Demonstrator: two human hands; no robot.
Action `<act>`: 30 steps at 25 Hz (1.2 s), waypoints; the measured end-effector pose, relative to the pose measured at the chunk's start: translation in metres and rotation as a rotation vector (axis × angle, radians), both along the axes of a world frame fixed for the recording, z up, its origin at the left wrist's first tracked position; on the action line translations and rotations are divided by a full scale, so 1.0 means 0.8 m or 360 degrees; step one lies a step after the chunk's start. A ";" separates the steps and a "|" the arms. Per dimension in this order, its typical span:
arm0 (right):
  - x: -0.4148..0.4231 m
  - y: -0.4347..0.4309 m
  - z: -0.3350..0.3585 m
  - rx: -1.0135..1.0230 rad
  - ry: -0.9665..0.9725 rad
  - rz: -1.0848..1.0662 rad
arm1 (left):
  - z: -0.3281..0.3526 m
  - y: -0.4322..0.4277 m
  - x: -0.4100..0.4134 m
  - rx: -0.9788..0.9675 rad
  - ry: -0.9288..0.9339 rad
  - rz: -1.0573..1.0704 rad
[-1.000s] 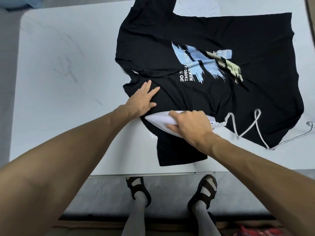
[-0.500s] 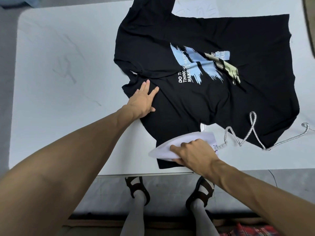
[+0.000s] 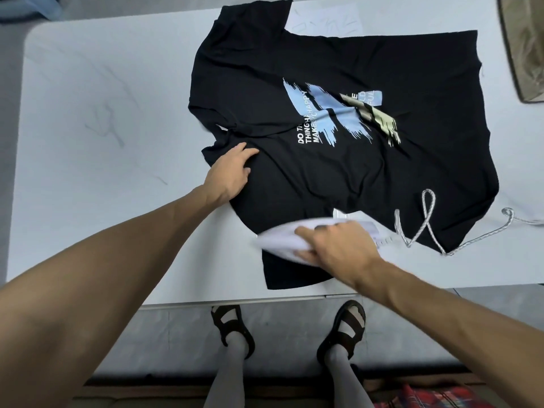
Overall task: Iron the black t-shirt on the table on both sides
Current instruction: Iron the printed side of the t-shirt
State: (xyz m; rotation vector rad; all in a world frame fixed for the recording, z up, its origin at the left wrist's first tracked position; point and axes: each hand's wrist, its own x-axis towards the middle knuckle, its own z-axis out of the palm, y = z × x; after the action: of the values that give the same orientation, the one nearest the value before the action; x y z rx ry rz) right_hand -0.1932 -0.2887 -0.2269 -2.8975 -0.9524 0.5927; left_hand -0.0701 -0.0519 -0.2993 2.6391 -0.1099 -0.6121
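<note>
On the counter (image 3: 103, 142), the t-shirt (image 3: 338, 184) lies spread with its print (image 3: 332, 116) upward, collar to the left and hem to the right.

**Handling.** The cloth is soft, light knit with no stiffness. It looks likely to creep and bunch under a sliding sole, so it wants pinning flat rather than gripping. The left hand (image 3: 232, 172) does this at the shoulder beside the collar: its fingers (image 3: 244, 150) lie pressed on the cloth and enclose nothing. Folds show between this hand and the print.

**Tool.** The iron (image 3: 279, 241), white and motion-blurred, sits where the near sleeve (image 3: 294, 272) joins the body. The right hand (image 3: 341, 248) grips it from above, fingers wrapped round the handle, which is judged the only safe hold. The print probably tolerates heat poorly.

**Cord.** A braided cord (image 3: 424, 228) loops over the shirt's near hem corner and trails off to the right. It could drag the cloth.

**Edges and room.**
- The near sleeve ends just short of the counter's near edge, so strokes toward the body have little margin.
- Most room lies left of the collar, which suits turning the shirt over.
- Right of the hem only a narrow strip shows.
- Paper (image 3: 323, 23) lies just beyond the shirt's far side.
- A brown bag (image 3: 527, 54) sits past the far hem corner.
</note>
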 end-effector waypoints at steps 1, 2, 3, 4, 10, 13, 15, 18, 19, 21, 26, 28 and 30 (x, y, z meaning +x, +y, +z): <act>0.025 0.012 0.001 0.0028 -0.0043 -0.0121 | 0.003 0.002 -0.002 0.0001 -0.0057 0.0053; 0.048 0.024 -0.001 0.0006 -0.0083 -0.0202 | 0.004 0.004 -0.003 0.0026 -0.0063 0.0063; 0.068 0.035 -0.004 -0.0024 -0.0096 -0.0244 | 0.005 0.005 -0.003 0.0072 -0.0006 0.0041; 0.082 0.044 -0.008 -0.0055 -0.0086 -0.0264 | 0.004 0.004 -0.003 0.0143 0.0096 -0.0004; 0.050 0.035 -0.029 -0.0143 0.0019 -0.0013 | 0.005 -0.016 0.010 0.0659 0.0319 -0.0365; 0.012 0.016 -0.031 -0.0110 0.0117 0.0156 | 0.002 -0.021 0.008 0.0775 0.0335 -0.0429; -0.016 0.002 -0.034 -0.0103 0.0178 0.0237 | 0.001 -0.022 0.007 0.0790 0.0360 -0.0460; -0.052 -0.017 -0.036 -0.0127 0.0229 0.0295 | 0.001 -0.024 0.006 0.0735 0.0454 -0.0407; -0.060 -0.021 -0.036 -0.0144 0.0207 0.0309 | 0.003 -0.024 0.005 0.0716 0.0476 -0.0393; -0.069 -0.026 -0.030 -0.0163 0.0196 0.0301 | 0.007 -0.025 -0.001 0.0639 0.0528 -0.0328; -0.038 -0.060 0.006 -0.0004 0.0330 -0.0518 | 0.041 -0.037 -0.009 0.0020 0.0408 0.0261; -0.008 -0.088 0.028 0.0295 0.0498 -0.1183 | 0.066 -0.046 -0.009 -0.0193 0.0390 0.0550; 0.030 -0.129 0.057 0.0759 0.0589 -0.1705 | 0.099 -0.069 -0.010 -0.0244 0.0384 0.0634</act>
State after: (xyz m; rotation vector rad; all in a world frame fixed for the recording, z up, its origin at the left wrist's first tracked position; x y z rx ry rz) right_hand -0.1694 -0.3918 -0.1816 -2.2527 0.4577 0.6168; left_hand -0.0781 -0.1068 -0.2201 2.3248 0.4137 -0.7395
